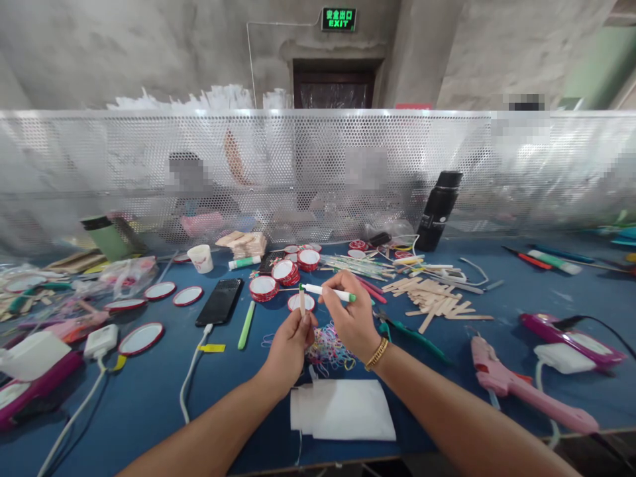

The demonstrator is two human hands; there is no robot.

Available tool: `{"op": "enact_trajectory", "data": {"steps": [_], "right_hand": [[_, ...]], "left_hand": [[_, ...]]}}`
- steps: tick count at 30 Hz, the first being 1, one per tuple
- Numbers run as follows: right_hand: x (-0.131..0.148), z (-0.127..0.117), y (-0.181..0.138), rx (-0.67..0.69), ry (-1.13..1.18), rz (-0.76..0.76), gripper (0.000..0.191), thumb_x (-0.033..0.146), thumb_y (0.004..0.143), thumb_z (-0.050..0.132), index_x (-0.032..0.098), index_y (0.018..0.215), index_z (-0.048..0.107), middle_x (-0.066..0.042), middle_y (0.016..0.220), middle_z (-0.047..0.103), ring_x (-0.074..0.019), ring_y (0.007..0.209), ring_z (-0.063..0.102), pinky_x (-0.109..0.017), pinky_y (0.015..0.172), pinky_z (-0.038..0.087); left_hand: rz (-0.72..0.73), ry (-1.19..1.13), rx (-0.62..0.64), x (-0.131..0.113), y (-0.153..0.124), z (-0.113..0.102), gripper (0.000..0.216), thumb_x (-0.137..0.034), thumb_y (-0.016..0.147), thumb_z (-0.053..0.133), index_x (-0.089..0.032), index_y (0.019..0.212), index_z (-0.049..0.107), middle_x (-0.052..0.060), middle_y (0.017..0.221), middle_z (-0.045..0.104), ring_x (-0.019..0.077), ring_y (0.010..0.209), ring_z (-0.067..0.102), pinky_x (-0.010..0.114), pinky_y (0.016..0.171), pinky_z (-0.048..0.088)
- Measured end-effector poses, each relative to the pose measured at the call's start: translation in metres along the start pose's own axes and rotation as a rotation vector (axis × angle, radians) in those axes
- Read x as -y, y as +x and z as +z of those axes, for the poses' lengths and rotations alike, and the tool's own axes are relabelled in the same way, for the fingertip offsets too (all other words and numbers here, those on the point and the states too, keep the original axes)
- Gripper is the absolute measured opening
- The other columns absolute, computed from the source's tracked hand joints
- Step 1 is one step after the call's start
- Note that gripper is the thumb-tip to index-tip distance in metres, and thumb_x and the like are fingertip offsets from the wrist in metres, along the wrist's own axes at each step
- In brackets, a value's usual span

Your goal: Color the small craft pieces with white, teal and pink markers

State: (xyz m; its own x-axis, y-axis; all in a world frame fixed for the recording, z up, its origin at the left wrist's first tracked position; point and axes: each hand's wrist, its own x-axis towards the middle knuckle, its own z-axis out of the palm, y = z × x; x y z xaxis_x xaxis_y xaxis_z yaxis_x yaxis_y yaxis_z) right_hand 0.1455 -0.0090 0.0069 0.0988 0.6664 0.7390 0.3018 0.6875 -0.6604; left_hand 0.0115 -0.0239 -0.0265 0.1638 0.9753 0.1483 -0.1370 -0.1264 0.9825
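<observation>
My left hand pinches a wooden craft stick upright, its top end coloured green. In my right hand is a white marker with a green end, its tip touching the top of the stick. Below my hands lies a pile of colourful rubber bands. A white pouch rests nearer the table edge. Just behind the stick is a round white disc with a red rim, partly hidden by my fingers. A green marker cap or pen lies to the left.
Loose craft sticks and green-handled pliers lie to the right, with a pink glue gun beyond. A black phone on a white cable, a paper cup and a black bottle stand around. A perforated metal screen borders the back.
</observation>
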Motion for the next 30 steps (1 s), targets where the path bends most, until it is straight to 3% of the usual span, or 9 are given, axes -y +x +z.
{"op": "enact_trajectory", "data": {"steps": [5,30], "right_hand": [[-0.0001,-0.0006,0.0004,-0.043,0.008,0.007,0.014,0.022,0.09,0.051,0.022,0.077,0.055,-0.001,0.073,0.059,-0.0175,0.071,0.054,-0.032,0.066,0.043],[0.0004,0.0002,0.0006,0.035,-0.074,-0.026,0.014,0.016,0.086,0.051,0.023,0.074,0.052,0.002,0.069,0.059,-0.0167,0.068,0.054,-0.032,0.069,0.042]], "left_hand": [[0.004,0.003,-0.002,0.0,0.0001,-0.0004,0.052,-0.069,0.074,0.064,-0.019,0.073,0.052,-0.008,0.051,0.035,0.0078,0.047,0.027,0.023,0.046,0.016],[-0.014,-0.021,-0.015,-0.0011,-0.0015,0.0,0.05,-0.066,0.075,0.066,-0.019,0.073,0.051,-0.008,0.052,0.034,0.0075,0.048,0.027,0.023,0.046,0.016]]}}
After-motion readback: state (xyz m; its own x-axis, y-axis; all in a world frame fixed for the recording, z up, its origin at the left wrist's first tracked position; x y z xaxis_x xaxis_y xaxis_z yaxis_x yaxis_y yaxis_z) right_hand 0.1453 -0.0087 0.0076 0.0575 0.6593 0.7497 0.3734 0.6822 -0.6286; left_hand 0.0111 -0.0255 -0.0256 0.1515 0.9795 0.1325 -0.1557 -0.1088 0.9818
